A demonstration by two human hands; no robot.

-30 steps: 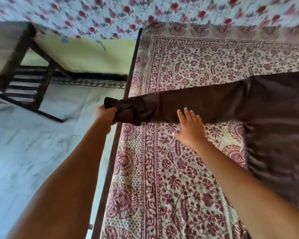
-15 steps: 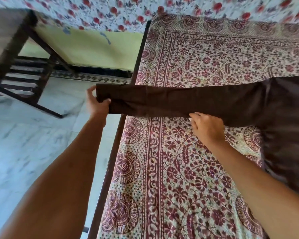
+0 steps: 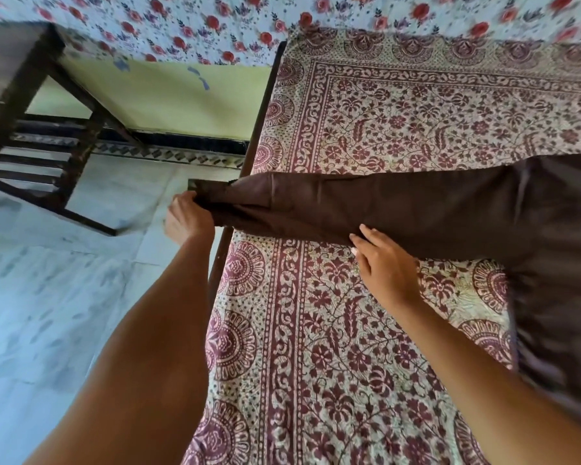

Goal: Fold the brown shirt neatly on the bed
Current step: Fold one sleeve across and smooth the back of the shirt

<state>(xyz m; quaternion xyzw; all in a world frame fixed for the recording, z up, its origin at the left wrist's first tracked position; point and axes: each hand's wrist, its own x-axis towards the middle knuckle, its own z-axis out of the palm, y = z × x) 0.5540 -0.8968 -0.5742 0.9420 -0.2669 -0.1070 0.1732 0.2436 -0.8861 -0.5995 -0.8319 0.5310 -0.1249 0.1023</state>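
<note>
- Your left hand [image 3: 188, 218] grips the cuff end of the sleeve [image 3: 383, 203], fingers curled round the bunched cloth, just past the edge of the bed [image 3: 316, 330].
- Your right hand [image 3: 384, 263] lies flat, fingers straight and close together, their tips on the sleeve's near edge.
- The brown shirt [image 3: 557, 263] has its body at the right on the bed, with the sleeve stretched left across it.
- A dark wooden stool [image 3: 31, 129] stands on the floor, far left.

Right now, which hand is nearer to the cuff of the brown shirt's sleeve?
Left. The left hand grips the cuff past the bed edge; the right hand lies on the sleeve, nearer the shirt body.
</note>
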